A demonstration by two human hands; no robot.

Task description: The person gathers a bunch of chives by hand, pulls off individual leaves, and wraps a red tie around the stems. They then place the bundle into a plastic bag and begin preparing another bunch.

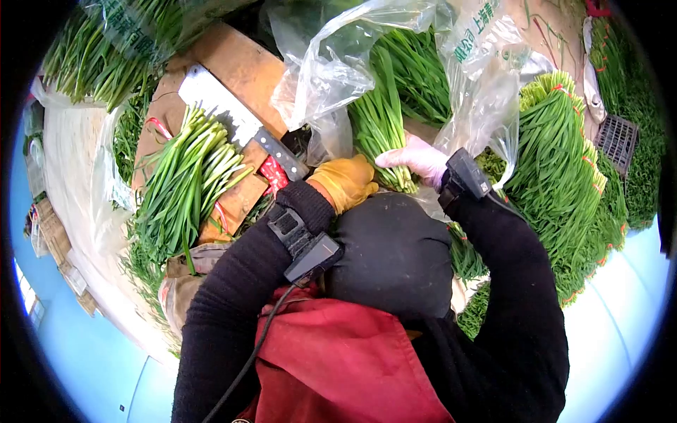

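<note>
A bunch of garlic chives [377, 116] stands in front of me, its leaves running up into a clear plastic bag [324, 77] and its pale stalk ends towards my body. My right hand [416, 161], in a pale pink glove, is closed on the right side of the stalks. Against the left side, near the cut ends, my left hand [345, 182] in a yellow glove is curled shut; its fingertips are partly hidden. More chives [416, 70] lie inside the bag. A cleaver [226, 106] rests left of my hands, its dark handle pointing towards my left wrist.
Loose chives [183, 183] lie on a wooden board [243, 60] at left. A big stack of tied chives [553, 169] rises at right, beside a black plastic crate [617, 144]. More bagged chives [106, 56] sit at the upper left. A dark rounded knee [391, 254] is below my hands.
</note>
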